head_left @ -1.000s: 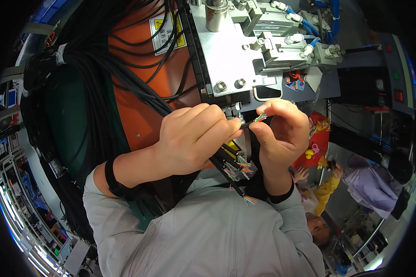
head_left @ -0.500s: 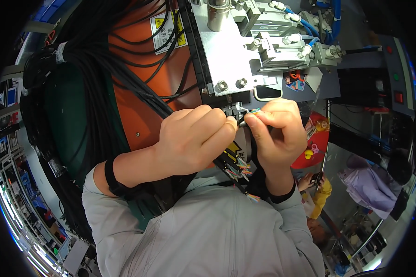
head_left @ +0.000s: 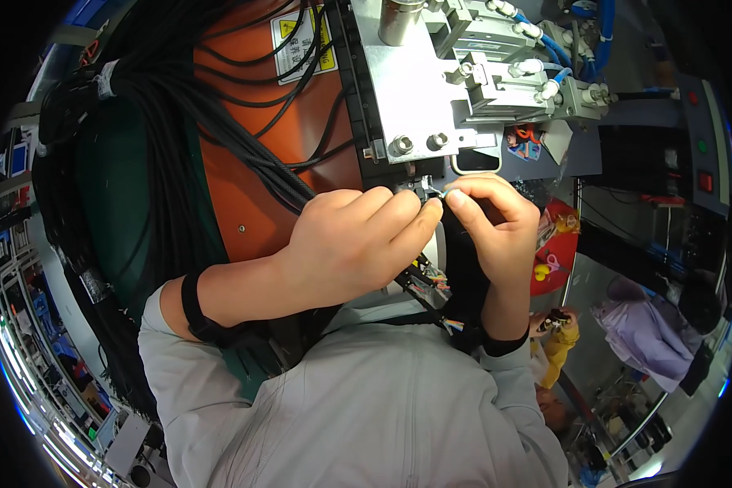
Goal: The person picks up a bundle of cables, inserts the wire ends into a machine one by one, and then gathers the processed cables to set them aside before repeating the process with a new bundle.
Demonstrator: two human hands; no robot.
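Observation:
My left hand (head_left: 358, 236) is closed, its thumb and forefinger pinching a black cable near its end, just in front of the machine's metal plate. Thin coloured wires (head_left: 440, 193) show at that cable end, between the fingertips of both hands. My right hand (head_left: 498, 224) pinches at these wires with thumb and forefinger. The held part is small and mostly covered by fingers. Below my left hand hang several black cables with stripped ends (head_left: 428, 282), their coloured cores fanned out. A small metallic piece (head_left: 425, 182) sits just beyond the fingertips.
A bright metal plate (head_left: 407, 89) with bolts and pneumatic cylinders (head_left: 504, 89) stands ahead. Bundled black cables (head_left: 163, 106) run over an orange panel (head_left: 276, 138) at left. A red stool-like surface (head_left: 549, 276) holds scissors at right. Beside it, another person's yellow sleeve (head_left: 559, 354) shows.
My left hand has shifted right, bringing its fingertips closer to my right thumb. Less of the coloured wires shows between the fingers. The whole view has shifted slightly.

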